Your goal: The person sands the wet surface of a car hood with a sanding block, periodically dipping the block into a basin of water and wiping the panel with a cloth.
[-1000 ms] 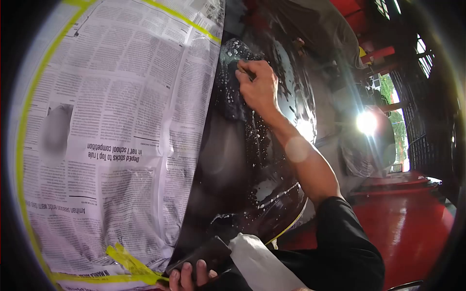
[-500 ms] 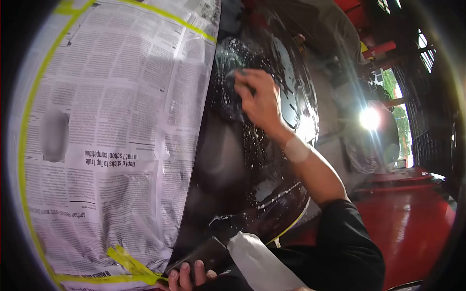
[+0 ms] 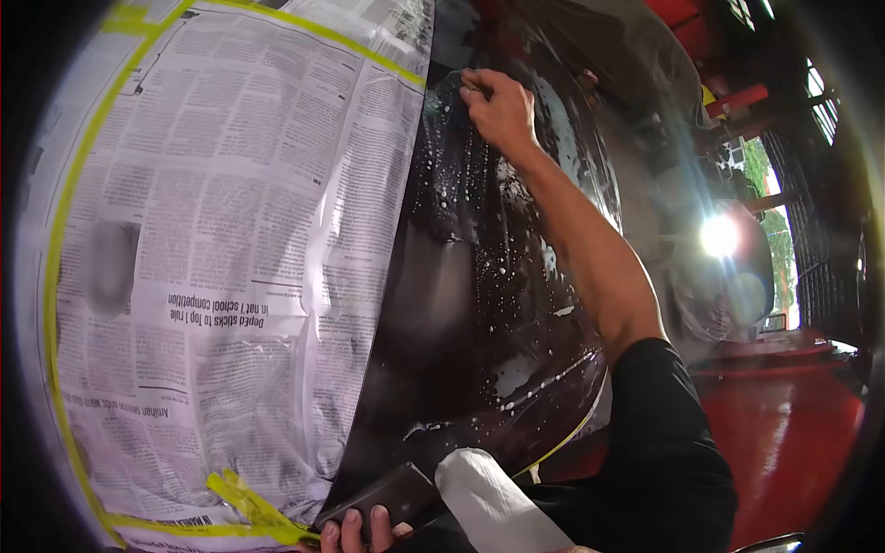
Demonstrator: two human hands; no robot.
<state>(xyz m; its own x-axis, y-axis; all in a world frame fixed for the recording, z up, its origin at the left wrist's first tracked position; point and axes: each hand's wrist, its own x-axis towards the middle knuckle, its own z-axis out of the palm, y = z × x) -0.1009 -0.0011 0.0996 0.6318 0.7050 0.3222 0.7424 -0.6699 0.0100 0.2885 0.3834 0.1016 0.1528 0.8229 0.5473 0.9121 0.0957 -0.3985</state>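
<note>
My right hand [image 3: 502, 108] is closed in a pinch against the upper part of a dark, glossy car panel [image 3: 415, 304]. Between its fingertips is a small dark, thin piece, mostly hidden. Water beads and whitish suds cover the panel around and below that hand. At the bottom, my left hand [image 3: 355, 532] has its fingers wrapped over the edge of a dark, flat rectangular block [image 3: 392, 495], held near the panel's lower end. Beside the block lies a pale grey, rounded, elongated thing [image 3: 493, 502] whose kind I cannot make out.
Newspaper [image 3: 221, 212] covers the surface on the left, edged with yellow masking tape [image 3: 64, 230]. A loose tape end [image 3: 244, 502] sticks up near my left hand. To the right are a red glossy surface [image 3: 774, 433] and a bright light [image 3: 720, 236].
My right hand has moved up along the wet panel, and the arm is straighter. My left hand still holds the block. The whole view has shifted slightly.
</note>
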